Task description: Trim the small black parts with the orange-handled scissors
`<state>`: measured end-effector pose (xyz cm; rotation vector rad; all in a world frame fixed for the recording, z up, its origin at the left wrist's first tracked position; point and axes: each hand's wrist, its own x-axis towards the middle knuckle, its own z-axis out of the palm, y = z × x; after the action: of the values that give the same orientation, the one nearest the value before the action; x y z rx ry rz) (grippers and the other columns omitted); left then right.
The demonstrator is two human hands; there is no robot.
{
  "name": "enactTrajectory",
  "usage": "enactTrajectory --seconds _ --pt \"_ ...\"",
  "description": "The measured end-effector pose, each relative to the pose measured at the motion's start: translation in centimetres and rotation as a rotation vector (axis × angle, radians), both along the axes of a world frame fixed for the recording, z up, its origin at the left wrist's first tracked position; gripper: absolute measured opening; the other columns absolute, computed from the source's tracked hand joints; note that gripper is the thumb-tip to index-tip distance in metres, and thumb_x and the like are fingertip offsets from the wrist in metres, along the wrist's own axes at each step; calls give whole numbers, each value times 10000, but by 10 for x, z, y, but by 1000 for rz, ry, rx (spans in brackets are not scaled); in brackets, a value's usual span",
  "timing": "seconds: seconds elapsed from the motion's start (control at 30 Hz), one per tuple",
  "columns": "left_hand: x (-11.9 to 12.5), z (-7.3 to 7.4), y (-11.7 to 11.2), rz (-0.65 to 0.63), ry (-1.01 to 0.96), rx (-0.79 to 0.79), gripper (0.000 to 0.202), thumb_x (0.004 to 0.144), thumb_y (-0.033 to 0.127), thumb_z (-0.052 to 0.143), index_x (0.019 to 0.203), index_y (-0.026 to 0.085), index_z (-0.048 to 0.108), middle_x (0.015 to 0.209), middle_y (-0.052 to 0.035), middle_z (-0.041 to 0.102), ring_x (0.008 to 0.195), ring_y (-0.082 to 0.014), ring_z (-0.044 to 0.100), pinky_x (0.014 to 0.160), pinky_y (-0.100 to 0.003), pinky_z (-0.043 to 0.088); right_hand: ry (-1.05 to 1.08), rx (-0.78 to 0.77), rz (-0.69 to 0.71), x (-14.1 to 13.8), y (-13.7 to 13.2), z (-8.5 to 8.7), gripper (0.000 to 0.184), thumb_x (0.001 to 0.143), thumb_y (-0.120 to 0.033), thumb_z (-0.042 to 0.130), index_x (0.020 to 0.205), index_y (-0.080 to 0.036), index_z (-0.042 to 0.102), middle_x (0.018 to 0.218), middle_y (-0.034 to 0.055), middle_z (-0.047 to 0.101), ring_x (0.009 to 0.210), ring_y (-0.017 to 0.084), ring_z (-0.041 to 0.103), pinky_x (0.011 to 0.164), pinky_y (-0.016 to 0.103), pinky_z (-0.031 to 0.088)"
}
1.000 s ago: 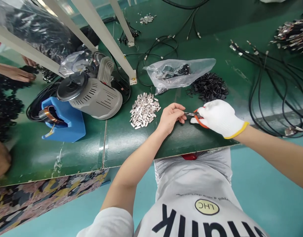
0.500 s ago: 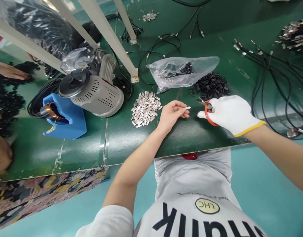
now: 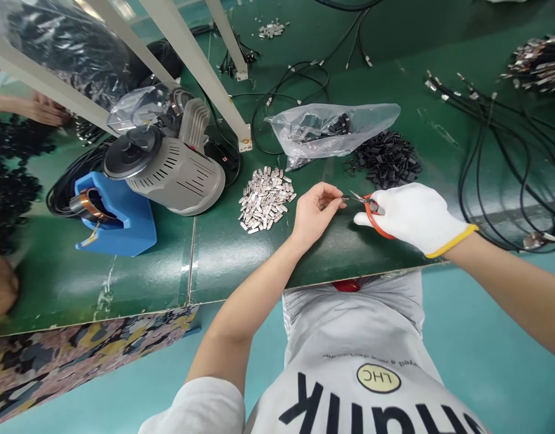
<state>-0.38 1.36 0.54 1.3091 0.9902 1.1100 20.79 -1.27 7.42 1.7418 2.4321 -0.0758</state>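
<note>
My bare left hand (image 3: 319, 211) is closed in a pinch over the table, with the dark end of a small connector piece (image 3: 345, 198) showing past the fingertips. My right hand (image 3: 408, 217), in a white glove with a yellow cuff, is wrapped round orange-handled pliers (image 3: 374, 218). Their thin jaws are apart and point left, right beside the piece in my left hand; whether they touch it I cannot tell. Left of my left hand lies a heap of silver metal connector shells (image 3: 266, 199). Beyond my right hand is a heap of small black parts (image 3: 390, 160).
A clear plastic bag (image 3: 372, 123) of black parts lies behind the hands. To the left stand a grey machine (image 3: 178, 181) and a blue tape dispenser (image 3: 135, 226). Black cables (image 3: 504, 138) spread at right. Another person's hands (image 3: 46, 108) are at far left.
My right hand has moved left with the pliers, bringing their jaws up to my left fingertips. The piece there now shows a dark end instead of a pale one.
</note>
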Motion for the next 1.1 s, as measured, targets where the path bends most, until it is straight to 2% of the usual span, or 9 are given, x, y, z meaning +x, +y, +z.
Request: enactTrajectory --seconds 0.13,0.3,0.47,0.77,0.9,1.1 --pt "0 1 0 0 -6 22 156 849 243 751 936 186 635 904 -18 700 832 -153 749 848 -288 582 -14 0 19 -4 -1 -2 666 926 -752 402 972 -174 731 842 139 740 817 298 669 672 337 266" --pt "0 0 -2 -5 7 13 158 850 257 753 941 189 644 932 -29 717 857 -163 746 882 -310 581 -72 53 78 -1 0 -6 708 966 -718 324 1025 -137 725 852 172 726 807 313 659 687 351 260" --pt "1 -1 -3 17 38 43 137 856 260 743 937 193 654 935 -31 724 861 -163 741 890 -315 579 -122 74 91 -1 0 -2 697 981 -691 310 1011 -129 721 843 181 723 790 319 658 674 353 249" --pt "0 -5 -5 30 95 167 31 881 208 670 854 195 662 997 -38 722 933 -171 722 934 -357 586 -36 -94 -28 -5 5 0 668 920 -779 390 833 -206 723 698 113 674 639 266 627 588 319 257" --pt "0 -5 -3 35 57 155 63 872 183 660 817 186 631 1017 -45 719 908 -158 724 920 -355 594 -32 -45 -18 -6 5 0 656 937 -755 389 790 -203 711 678 134 659 615 270 616 577 333 267" --pt "2 -4 -1 -6 -16 50 130 840 208 729 906 188 619 947 -34 706 870 -162 743 884 -332 605 -44 6 -30 -6 4 -8 654 936 -747 394 814 -193 721 700 144 675 667 297 643 609 341 281"
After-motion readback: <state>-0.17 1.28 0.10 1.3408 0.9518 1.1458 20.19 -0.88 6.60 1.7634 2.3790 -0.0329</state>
